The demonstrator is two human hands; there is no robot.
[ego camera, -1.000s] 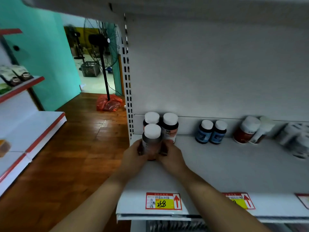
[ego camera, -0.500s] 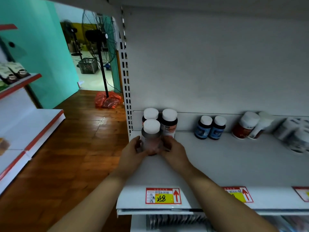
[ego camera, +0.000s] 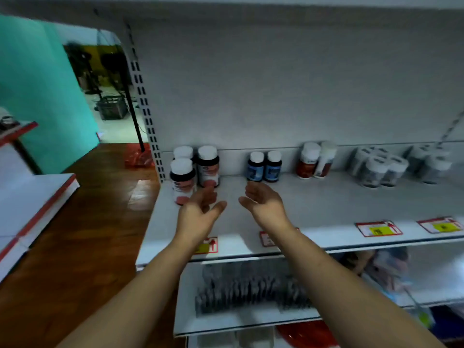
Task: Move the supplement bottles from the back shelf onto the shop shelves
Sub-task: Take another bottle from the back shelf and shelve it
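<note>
From my head view, both of my hands are over the white shelf (ego camera: 326, 204) and hold nothing. My left hand (ego camera: 200, 212) and my right hand (ego camera: 263, 204) have loose, spread fingers, palms turned toward each other, with a clear gap between them. The supplement bottle (ego camera: 182, 180) with the white cap and dark body stands upright near the shelf's left edge, just beside my left fingertips; I cannot tell whether they brush it. Right behind it, in the back left corner, stand two matching bottles (ego camera: 208, 167), close together. Further along the back edge are a blue-labelled pair (ego camera: 263, 167), then a red-and-white pair (ego camera: 313, 160), and blurred pale packs toward the right end. Price tags (ego camera: 378, 228) sit on the front edge. I judge these bottles to be light, rigid plastic with smooth, somewhat slippery labels, and tall enough to tip if nudged. I would take one round the body just under the cap, with fingers and thumb on opposite sides.
</note>
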